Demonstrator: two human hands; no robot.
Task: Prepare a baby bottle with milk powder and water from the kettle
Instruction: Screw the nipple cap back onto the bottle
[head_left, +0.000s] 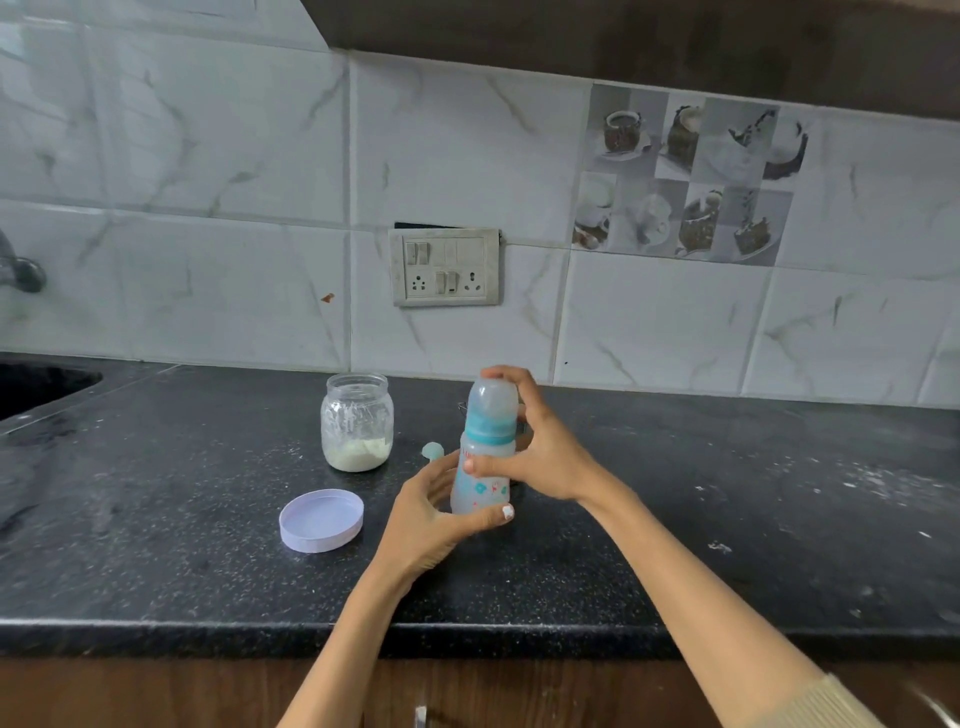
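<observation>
Baby bottle (480, 467) upright at centre of black counter (156, 545), base on or just above the surface; contact cannot be told. Left hand (431, 514) curled round lower body, thumb across near side at base. Right hand (540, 452) wrapped from the right, fingertips over clear dome cap (491, 397), thumb pressing the body below teal collar (488, 430). Likely step: removing or seating the cap; direction not determinable. For good execution: hold body steady with left hand low, keep bottle vertical, work the cap straight along the axis rather than levering sideways, avoid squeezing the soft wall. Contents of bottle not discernible through frosted wall. Glass jar (357, 423) open, far left of bottle, pale milk powder in bottom third. Lilac lid (322, 519) lying inner face up, near left. Small teal piece (432, 450) on counter just left of bottle, identity unclear. Kettle not in view. Writing: red mark on bottle near right thumb, illegible; printed pictures on lower body, no readable brand. Jar and lid unlabelled.
</observation>
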